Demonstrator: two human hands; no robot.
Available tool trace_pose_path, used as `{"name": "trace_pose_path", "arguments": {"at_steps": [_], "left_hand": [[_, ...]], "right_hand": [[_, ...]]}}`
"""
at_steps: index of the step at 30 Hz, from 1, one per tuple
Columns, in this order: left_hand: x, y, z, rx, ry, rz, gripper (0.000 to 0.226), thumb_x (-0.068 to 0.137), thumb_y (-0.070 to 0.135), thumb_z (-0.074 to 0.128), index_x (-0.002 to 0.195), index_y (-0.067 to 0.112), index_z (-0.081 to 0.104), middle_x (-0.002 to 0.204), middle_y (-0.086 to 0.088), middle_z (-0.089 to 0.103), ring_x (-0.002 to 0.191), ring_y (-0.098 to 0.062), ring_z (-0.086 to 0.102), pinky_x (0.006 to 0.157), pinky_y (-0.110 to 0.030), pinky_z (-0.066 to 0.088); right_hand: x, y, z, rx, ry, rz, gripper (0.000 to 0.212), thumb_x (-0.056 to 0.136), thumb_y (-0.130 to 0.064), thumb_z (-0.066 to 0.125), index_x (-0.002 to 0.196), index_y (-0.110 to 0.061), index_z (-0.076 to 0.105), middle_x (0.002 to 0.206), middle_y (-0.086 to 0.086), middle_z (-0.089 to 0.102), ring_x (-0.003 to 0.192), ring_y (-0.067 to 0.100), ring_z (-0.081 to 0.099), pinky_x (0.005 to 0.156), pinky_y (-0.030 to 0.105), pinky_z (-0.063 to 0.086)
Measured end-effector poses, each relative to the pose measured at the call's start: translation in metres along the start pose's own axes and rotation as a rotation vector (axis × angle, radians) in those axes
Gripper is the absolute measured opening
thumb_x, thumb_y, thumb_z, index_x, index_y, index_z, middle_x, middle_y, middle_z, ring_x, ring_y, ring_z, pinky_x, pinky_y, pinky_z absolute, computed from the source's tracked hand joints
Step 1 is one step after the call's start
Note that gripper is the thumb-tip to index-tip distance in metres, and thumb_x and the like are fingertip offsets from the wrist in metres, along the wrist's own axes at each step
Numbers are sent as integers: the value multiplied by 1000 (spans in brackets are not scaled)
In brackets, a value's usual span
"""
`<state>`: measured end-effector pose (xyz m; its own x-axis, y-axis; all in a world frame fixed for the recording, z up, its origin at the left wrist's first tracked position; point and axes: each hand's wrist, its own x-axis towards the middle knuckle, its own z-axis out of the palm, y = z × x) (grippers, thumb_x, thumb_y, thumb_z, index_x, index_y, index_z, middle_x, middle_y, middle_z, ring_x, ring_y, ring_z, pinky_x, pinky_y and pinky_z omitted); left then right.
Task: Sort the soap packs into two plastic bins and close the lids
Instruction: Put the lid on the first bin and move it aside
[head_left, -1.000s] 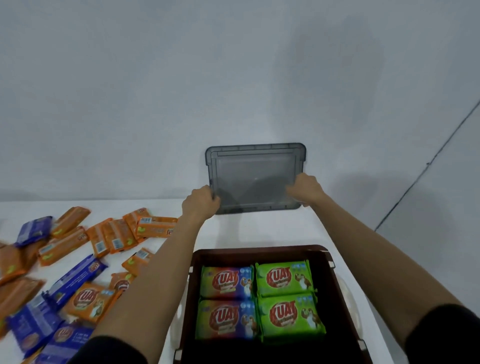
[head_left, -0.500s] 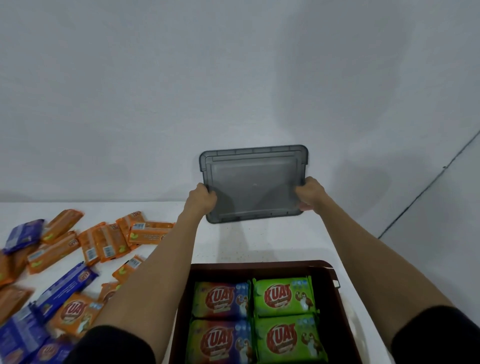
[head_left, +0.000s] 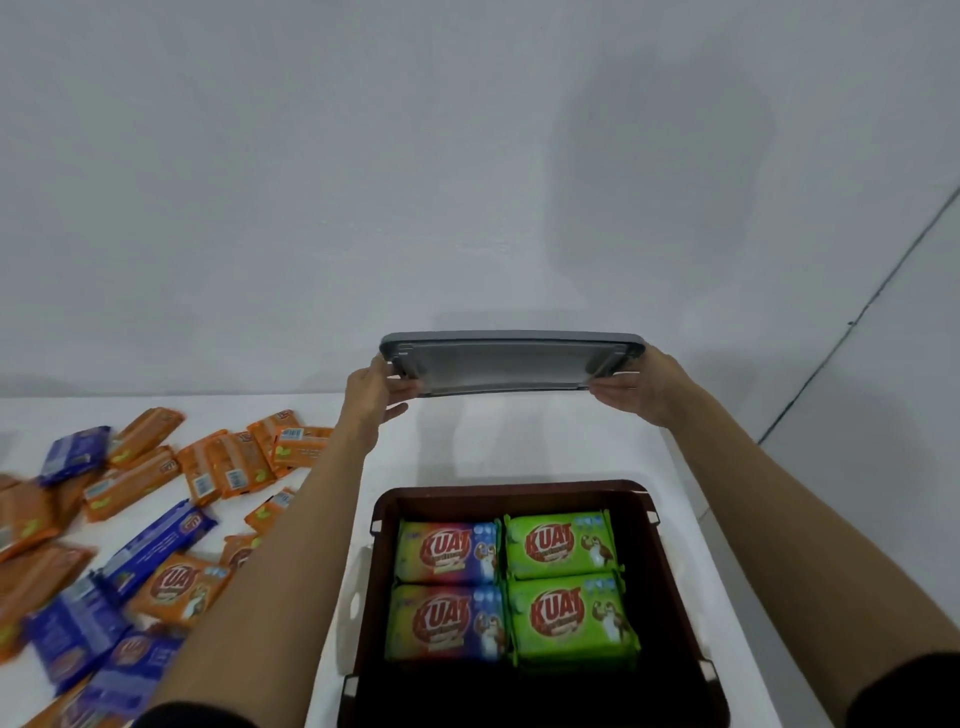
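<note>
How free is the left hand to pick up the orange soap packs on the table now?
Probably not yet. The left hand grips the grey lid with the right hand. The orange soap packs lie uncovered beside its forearm; only the lid hinders.

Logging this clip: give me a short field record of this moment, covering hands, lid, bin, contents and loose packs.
left hand: grips the left end of the grey lid
right hand: grips the lid's right end
grey lid: held up beyond the bin, not on it
brown bin: open, on the white table
contents: four packs on top, two green packs right, two multicolour packs left
loose: orange packs and blue packs scattered on the table left of the bin
</note>
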<state>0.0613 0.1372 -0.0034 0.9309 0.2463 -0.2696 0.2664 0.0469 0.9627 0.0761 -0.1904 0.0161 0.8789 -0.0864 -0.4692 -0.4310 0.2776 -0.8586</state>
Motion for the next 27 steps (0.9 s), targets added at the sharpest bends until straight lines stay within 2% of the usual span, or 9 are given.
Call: {"name": "trace_pose_path", "arguments": {"at_steps": [4,6,9,12,15,18,21,24,27], "left_hand": [[-25,-3,-18,0,-102,-55,27,99,32,47,104,13,65,91,-8,75,92,-19,68,78,-33,53],[-39,-7,-29,7,-157,-87,24,98,30,49,105,12,64,95,-10,74,93,-21,66,77,-34,54],[-62,-18,-39,106,-185,-109,36,92,43,61,105,9,66,97,-10,69,84,-19,63,68,-31,53],[-84,-34,-42,364,-96,31,35,89,37,66,110,9,62,103,-7,66,83,-14,62,64,-30,53],[-102,-43,-46,452,-27,146,36,84,26,72,116,12,60,102,-6,66,85,-14,64,75,-35,55],[-118,-46,-48,615,4,240,44,86,25,70,126,10,60,110,-11,68,96,-20,65,87,-38,53],[-136,-49,-49,819,49,357,40,87,25,67,123,8,64,116,-9,69,106,-21,63,89,-33,47],[-154,-53,-49,903,104,412,36,88,26,64,120,11,67,119,-6,68,102,-22,64,90,-36,48],[-170,-62,-51,936,144,429,34,89,24,62,120,13,67,119,-5,68,93,-22,66,85,-35,49]], "right_hand": [[-27,8,-20,-77,-101,-24,25,99,-13,44,108,4,60,111,28,67,94,35,68,76,34,56],[-44,14,-26,-180,-135,-25,15,94,-4,50,91,3,64,105,26,65,82,27,65,65,26,54],[-65,29,-31,-360,-88,-103,15,89,5,53,95,4,66,95,14,63,72,18,58,50,20,50],[-77,54,-32,-615,9,-262,15,90,-3,57,98,-5,70,104,13,67,81,20,62,63,26,51],[-95,75,-33,-869,137,-401,22,88,-17,64,110,-16,70,99,14,72,90,24,64,75,30,45],[-117,87,-31,-1027,223,-558,30,92,-13,58,121,-13,66,96,16,71,92,29,63,74,24,35],[-131,102,-33,-1094,272,-647,33,92,-9,56,124,-8,64,97,17,70,95,33,62,78,29,36],[-144,119,-38,-1221,342,-661,30,93,-14,54,119,-10,66,98,17,65,96,35,59,76,35,42],[-159,130,-40,-1308,405,-684,27,94,-21,52,117,-15,67,97,10,63,90,31,60,65,31,40]]}}
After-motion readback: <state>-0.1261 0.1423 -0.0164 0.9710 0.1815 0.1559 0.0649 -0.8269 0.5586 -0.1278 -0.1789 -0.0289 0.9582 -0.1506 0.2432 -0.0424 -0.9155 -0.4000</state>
